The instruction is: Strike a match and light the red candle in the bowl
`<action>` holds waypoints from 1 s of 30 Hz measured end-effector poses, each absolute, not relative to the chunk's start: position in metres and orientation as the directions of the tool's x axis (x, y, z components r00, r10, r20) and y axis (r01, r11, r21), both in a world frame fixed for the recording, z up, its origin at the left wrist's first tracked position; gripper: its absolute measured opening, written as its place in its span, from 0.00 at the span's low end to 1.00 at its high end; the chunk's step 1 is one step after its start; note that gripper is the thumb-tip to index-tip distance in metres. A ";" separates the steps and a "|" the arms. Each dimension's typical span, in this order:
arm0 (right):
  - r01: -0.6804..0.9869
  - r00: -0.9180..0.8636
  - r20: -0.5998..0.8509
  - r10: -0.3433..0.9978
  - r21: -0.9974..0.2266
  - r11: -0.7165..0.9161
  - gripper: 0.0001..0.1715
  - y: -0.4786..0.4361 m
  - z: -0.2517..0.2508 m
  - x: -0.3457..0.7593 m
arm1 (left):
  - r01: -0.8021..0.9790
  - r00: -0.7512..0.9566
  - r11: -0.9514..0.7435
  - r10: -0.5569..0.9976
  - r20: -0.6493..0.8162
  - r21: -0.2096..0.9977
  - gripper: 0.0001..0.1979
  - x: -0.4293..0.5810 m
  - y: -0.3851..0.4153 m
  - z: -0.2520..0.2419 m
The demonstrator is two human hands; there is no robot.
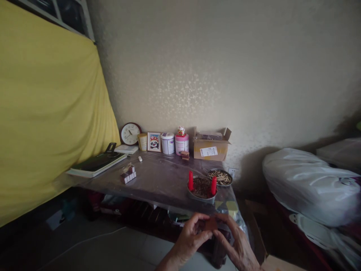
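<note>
My left hand point(194, 237) and my right hand point(234, 239) meet in front of the table's near edge. Between their fingertips is a small, flat, reddish-brown piece point(211, 224), pinched from both sides; the dim light hides whether it is a card or a little box. Just beyond stands a round metal tin point(201, 198) full of dark bits, with two red upright pieces point(191, 181) at its sides. A shallow round dish point(220, 177) of thin pale sticks, like matchsticks, sits behind it. A stack of small boxes point(128, 175) lies farther left on the table.
The table point(160, 175) has a plastic cover. Along the wall stand a clock point(131, 133), a yellow cup point(143, 142), a panda picture point(154, 142), two canisters point(168, 143) and an open cardboard box point(211, 149). Books point(97, 165) lie left; white bags point(307, 184) bulge at right.
</note>
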State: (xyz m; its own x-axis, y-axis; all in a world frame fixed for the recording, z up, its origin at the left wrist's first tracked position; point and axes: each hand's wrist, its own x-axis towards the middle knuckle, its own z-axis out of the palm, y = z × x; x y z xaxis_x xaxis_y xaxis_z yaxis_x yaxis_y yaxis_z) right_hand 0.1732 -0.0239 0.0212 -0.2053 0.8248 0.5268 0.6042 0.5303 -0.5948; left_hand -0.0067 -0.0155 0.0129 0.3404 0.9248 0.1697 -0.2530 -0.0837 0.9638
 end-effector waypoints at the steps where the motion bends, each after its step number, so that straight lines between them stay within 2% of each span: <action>1: 0.604 -0.206 0.525 0.826 -0.596 0.529 0.19 -0.024 0.022 0.173 | -0.253 0.340 -0.083 0.925 0.169 0.964 0.17 -0.006 -0.016 0.012; 24: 0.605 -0.208 0.531 0.821 -0.590 0.535 0.19 -0.025 0.018 0.174 | -0.295 0.351 -0.049 0.923 0.156 0.954 0.17 -0.005 -0.020 0.017; 30: 0.567 -0.210 0.500 0.840 -0.638 0.521 0.19 -0.026 0.022 0.174 | -0.301 0.340 -0.019 0.932 0.126 0.954 0.16 -0.005 -0.020 0.020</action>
